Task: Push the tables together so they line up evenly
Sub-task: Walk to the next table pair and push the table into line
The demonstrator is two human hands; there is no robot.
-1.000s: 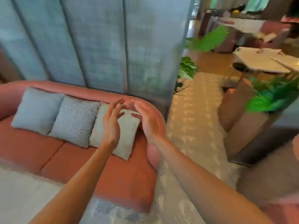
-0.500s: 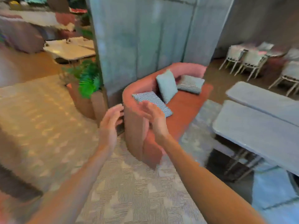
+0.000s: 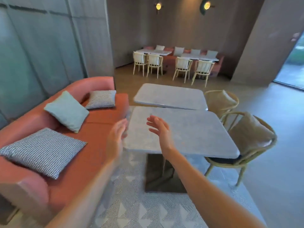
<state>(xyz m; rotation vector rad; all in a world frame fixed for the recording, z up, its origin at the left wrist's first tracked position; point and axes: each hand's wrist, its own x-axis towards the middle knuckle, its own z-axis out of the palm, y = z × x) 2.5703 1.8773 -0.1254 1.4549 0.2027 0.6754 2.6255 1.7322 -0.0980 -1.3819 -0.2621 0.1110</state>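
Note:
Two grey stone-topped tables stand in front of me. The near table (image 3: 194, 134) rests on a dark pedestal base. The far table (image 3: 171, 95) sits just behind it, skewed, with a narrow wedge-shaped gap between their edges. My left hand (image 3: 117, 135) is raised, blurred, fingers apart, in front of the near table's left edge. My right hand (image 3: 160, 129) hovers above the near tabletop, fingers spread. Neither hand holds anything, and whether they touch the table is unclear.
An orange sofa (image 3: 102, 122) with several cushions runs along the left, close to both tables. Two wicker chairs (image 3: 248, 137) stand at the tables' right side. A patterned rug (image 3: 139, 208) lies underfoot. White chairs and tables (image 3: 174, 63) line the back wall.
My view has swung right, from the sofa and planters to the two grey tables. Both hands stay raised and empty, now spread farther apart in front of the near table.

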